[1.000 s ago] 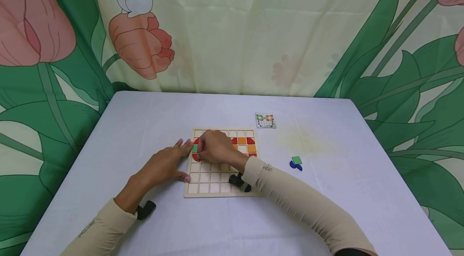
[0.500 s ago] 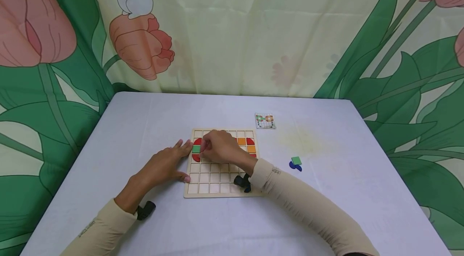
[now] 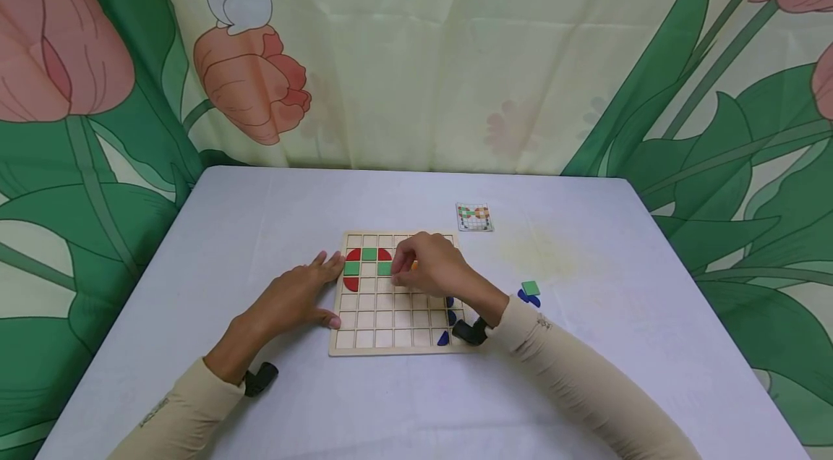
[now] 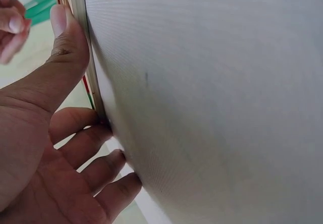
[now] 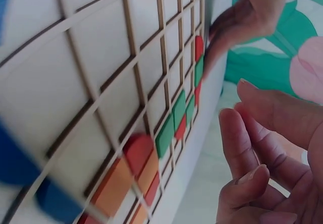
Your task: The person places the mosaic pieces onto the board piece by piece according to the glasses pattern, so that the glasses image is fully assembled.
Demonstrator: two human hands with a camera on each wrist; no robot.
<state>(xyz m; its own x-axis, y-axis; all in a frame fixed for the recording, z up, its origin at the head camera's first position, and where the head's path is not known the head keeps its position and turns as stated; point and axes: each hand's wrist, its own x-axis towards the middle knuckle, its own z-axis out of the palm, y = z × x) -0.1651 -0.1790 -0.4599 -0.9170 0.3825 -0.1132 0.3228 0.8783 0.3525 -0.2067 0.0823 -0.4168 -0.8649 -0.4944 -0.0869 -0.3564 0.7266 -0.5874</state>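
Note:
A pale wooden grid board [image 3: 367,319] lies on the table. My left hand [image 3: 289,301] rests against its left edge, thumb and fingers spread; in the left wrist view the thumb and index fingertip touch the rim. Over the board's upper middle is my right hand [image 3: 432,268], lifted above the cells. The right wrist view shows its fingers loosely bent, with nothing between thumb and fingertips. Green squares [image 3: 369,254] and rounded red pieces [image 3: 352,284] sit in cells at the upper left. Orange squares [image 5: 113,186] and more red pieces are partly hidden by the right hand in the head view.
Blue pieces [image 3: 451,317] lie along the board's right side, partly behind the right wrist. A loose green square [image 3: 531,288] and blue pieces [image 3: 528,299] lie on the cloth to the right. A small pattern card [image 3: 474,217] is beyond the board.
My right hand has moved right and up from the board's left cells, uncovering green and red pieces there. The left hand has stayed at the edge.

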